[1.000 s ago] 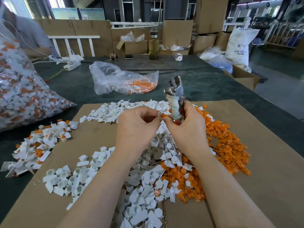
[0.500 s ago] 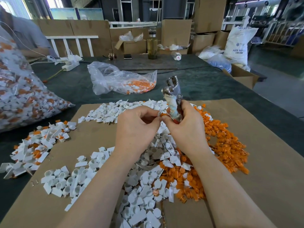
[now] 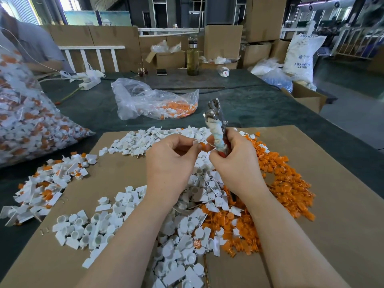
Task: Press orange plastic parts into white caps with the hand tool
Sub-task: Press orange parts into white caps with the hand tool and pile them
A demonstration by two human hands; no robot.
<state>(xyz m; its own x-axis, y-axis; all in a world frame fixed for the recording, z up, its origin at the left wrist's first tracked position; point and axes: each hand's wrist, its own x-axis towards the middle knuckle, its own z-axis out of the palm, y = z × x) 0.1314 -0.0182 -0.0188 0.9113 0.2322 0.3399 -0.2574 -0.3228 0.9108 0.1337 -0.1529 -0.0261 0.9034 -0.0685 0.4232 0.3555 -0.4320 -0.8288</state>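
Note:
My right hand point(image 3: 234, 163) grips the hand tool point(image 3: 216, 123), a metal plier-like tool with tape-wrapped handles, its jaws pointing up and away. My left hand point(image 3: 170, 161) pinches a small orange part with a white cap point(image 3: 200, 145) at its fingertips, right beside the tool handle. Both hands hover above a heap of white caps point(image 3: 187, 204) on the cardboard sheet point(image 3: 342, 225). A pile of orange parts point(image 3: 291, 183) lies to the right and under my right wrist.
Assembled caps point(image 3: 47, 183) lie scattered at the left. A large clear bag of caps point(image 3: 25, 125) sits far left, a smaller bag point(image 3: 153, 102) behind the cardboard. A bottle point(image 3: 192, 57), boxes and a person's sleeve point(image 3: 31, 42) are at the back.
My hands have parted slightly, and the orange part at my left fingertips now shows between them. The tool stays upright in my right hand.

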